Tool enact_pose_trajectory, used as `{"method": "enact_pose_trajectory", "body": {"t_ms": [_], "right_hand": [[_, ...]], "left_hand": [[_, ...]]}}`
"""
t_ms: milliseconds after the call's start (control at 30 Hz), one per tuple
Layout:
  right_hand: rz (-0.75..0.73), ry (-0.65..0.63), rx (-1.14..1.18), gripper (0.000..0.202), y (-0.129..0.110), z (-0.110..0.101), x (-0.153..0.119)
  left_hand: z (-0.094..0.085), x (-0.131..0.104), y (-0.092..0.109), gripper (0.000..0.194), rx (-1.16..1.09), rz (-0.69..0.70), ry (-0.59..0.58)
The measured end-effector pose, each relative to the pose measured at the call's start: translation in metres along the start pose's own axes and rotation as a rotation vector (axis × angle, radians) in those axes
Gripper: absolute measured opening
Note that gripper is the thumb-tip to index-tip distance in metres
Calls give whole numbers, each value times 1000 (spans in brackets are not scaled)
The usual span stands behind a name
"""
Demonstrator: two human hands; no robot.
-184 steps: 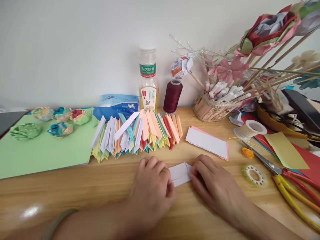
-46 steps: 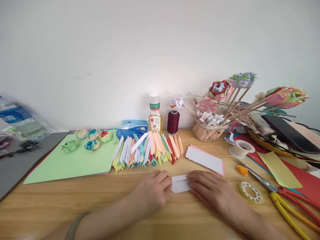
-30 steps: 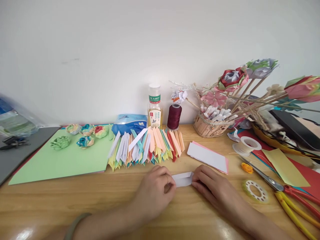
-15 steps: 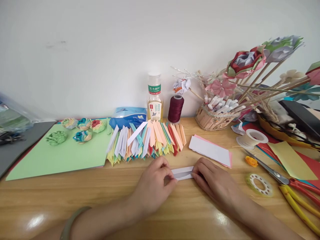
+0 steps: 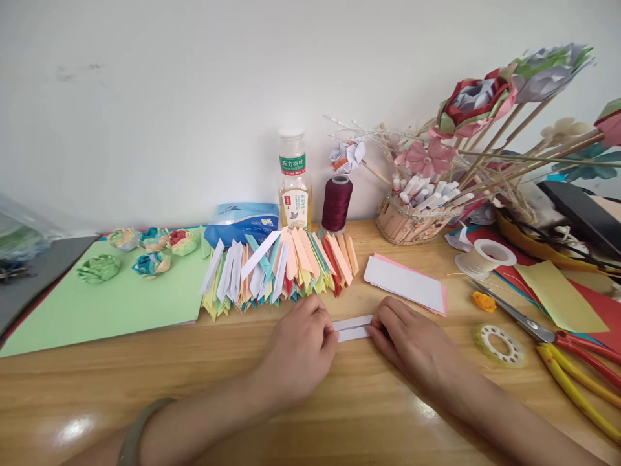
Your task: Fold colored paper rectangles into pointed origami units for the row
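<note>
Between my two hands, low over the wooden table, is a white paper strip with its long edges folded inward to a line along the middle. My left hand pinches its left end, thumb against fingers. The right end is gripped by my right hand, whose fingertips partly hide it. Just beyond the hands lies a small stack of white and pink paper strips. A dense row of folded paper pieces in several colours stands behind my left hand.
Paper flowers rest on green sheets at left. A bottle, a wipes pack and a thread spool line the wall. At right are a basket, scissors, a tape roll and yellow-handled pliers.
The strip's folded edges now lie closer together, narrowing the gap along its middle. Both hands keep their hold on its ends. The view has shifted slightly.
</note>
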State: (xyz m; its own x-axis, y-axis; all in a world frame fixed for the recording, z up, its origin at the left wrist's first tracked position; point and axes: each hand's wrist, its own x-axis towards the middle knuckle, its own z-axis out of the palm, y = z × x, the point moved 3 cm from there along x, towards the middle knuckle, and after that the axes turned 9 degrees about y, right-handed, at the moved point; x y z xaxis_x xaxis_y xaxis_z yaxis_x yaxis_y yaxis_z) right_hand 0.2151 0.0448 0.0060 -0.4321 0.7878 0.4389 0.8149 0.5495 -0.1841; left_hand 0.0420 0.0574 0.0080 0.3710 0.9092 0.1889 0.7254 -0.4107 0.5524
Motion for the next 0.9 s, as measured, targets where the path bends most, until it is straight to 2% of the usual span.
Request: {"method": "enact_pose_trajectory", "body": {"t_ms": [200,367,500,600,633,700,800,900], "right_hand": [[13,-35,-7,24,-1,-2,1],[25,-31,9,25,-1,-4,2],[24,27,-58,28,8,-7,-1],[-61,81,-84,21,8,-13,-7],[-130,79,-62,20,5,-14,-9],[-294,23,-4,30,-5,-16,-14],[-344,-70,6,41,-15,-15,-17],[-327,-128,28,47,-16,-13,-18]], "left_hand": [[-1,-2,-2,12,58,111,20],[0,-12,-2,29,141,506,70],[3,-23,6,28,238,660,138],[8,-31,12,32,339,710,205],[10,-33,13,34,369,715,220],[12,-35,14,36,409,716,243],[12,-37,13,38,449,710,234],[10,-41,12,37,467,707,232]]}}
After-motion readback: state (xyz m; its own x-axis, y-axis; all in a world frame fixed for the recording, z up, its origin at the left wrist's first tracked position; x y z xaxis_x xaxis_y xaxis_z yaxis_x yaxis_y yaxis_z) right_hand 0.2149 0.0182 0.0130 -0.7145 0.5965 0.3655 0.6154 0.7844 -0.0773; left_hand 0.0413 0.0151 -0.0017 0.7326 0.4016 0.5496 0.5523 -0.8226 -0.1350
